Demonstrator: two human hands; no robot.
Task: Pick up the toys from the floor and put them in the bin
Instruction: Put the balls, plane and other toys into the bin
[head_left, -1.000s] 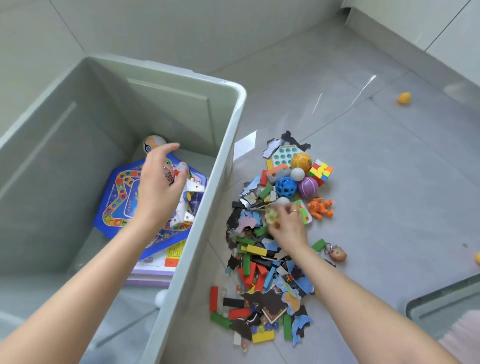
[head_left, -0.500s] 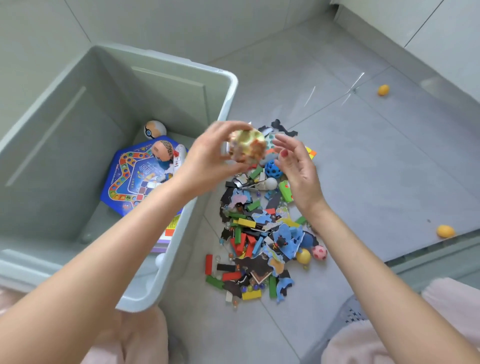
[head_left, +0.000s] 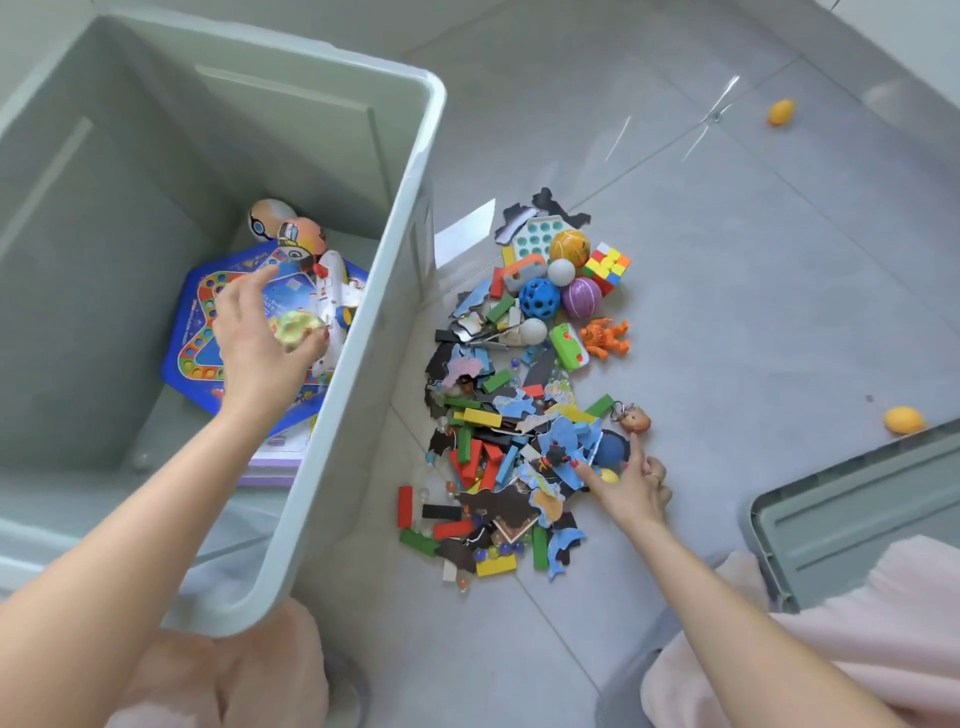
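- The left hand is down inside the bin, fingers loosely curled round a small yellow-green squishy toy; the grip looks half-released, though blur makes it hard to say whether the toy has left the fingers.
- Under that hand, on the bin's floor, lie a blue game board, a white toy plane and two printed balls.
- The right hand is outside the bin, at the near right edge of the toy pile, fingers spread and pressing onto a small yellow ball beside a dark blue ball; it has not closed on either.
- The squishy toy seems soft and light, so it should survive a drop.
- The balls will likely roll; cupping from above suits them better than pinching.
- Puzzle pieces and blocks in the pile are thin and stiff, best scooped by the handful.
- Two yellow toy lemons lie far from the bin.
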